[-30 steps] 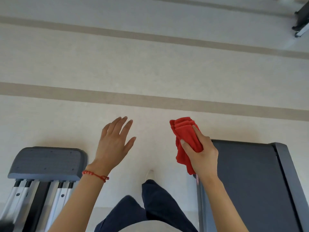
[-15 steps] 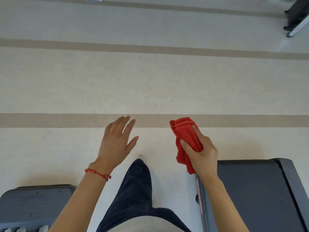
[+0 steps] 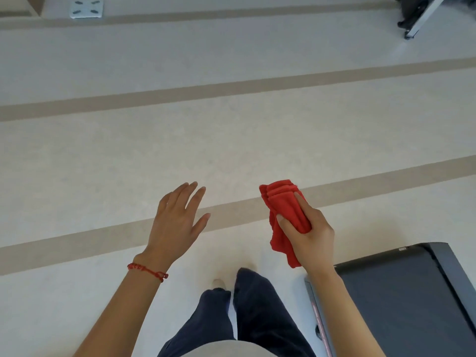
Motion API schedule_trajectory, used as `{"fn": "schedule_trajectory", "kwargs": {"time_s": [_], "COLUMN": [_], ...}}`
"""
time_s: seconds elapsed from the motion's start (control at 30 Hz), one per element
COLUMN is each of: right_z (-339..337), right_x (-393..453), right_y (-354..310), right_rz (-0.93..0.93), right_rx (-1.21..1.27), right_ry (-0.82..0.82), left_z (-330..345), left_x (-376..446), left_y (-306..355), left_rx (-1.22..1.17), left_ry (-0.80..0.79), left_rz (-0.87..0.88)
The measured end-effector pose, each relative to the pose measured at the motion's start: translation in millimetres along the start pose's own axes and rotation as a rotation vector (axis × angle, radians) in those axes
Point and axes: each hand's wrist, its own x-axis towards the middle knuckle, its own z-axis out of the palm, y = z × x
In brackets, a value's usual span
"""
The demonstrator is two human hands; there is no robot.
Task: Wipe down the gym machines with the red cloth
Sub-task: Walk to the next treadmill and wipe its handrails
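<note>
Both hands hang above the pale floor (image 3: 231, 140).
Right hand (image 3: 309, 233) grips the folded red cloth (image 3: 286, 210) (treadmill (image 3: 401, 300) just beside); left hand (image 3: 175, 222) spread, empty.

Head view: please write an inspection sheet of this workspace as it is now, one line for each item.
Surface: pale floor with beige stripes.
Job's things: folded red cloth; dark grey treadmill deck at lower right, cloth not touching it.
Clutter: nothing seen.
Hands: right hand grips the cloth; left hand open, empty, thin red cord bracelet on the wrist.
Cables: nothing seen.
Surroundings: metal floor plate far left; another dark machine's base far right.
</note>
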Motion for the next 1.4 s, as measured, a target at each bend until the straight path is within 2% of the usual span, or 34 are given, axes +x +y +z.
{"fn": "schedule_trajectory", "kwargs": {"time_s": [0.23,0.47,0.7,0.93,1.4], "right_z": [-8,-37,-60,-71,-82], "right_x": [99,205,271,314,370], "right_y": [8,22,30,43,57], "right_rz": [0.036,0.054,0.105,0.243,0.563], "right_rx": [0.0,0.001,0.029,0.039,0.082], "right_ry": [0.026,0.065,0.145,0.266,0.703], "left_z": [7,6,2,10,27], "left_x": [111,225,313,405,572], "left_y": [8,43,70,97,163], "left_rx": [-0.007,-0.011,0.016,0.032,0.053], "left_ry": [-0.014,-0.031,-0.09,-0.151,-0.264], "left_rz": [0.051,0.094,0.173,0.376,0.845]}}
